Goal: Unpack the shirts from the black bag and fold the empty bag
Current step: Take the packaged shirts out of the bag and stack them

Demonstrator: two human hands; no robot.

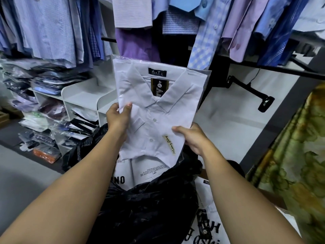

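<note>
A white packaged shirt (154,110) in clear plastic, with a black XL label at the collar, is held up above the black bag (149,205). My left hand (118,118) grips its left edge, thumb on the front. My right hand (191,138) grips its lower right corner. The black bag stands open below my forearms. Inside its mouth lies another white packaged shirt (146,170) with printed text. More white packaged shirts (209,224) lie to the right of the bag.
Rows of blue, purple and white shirts (52,27) hang on racks above. A white shelf unit (84,97) with stacked packaged shirts stands at the left. An orange pack (46,155) lies on the grey floor. A green patterned cloth (295,155) is at the right.
</note>
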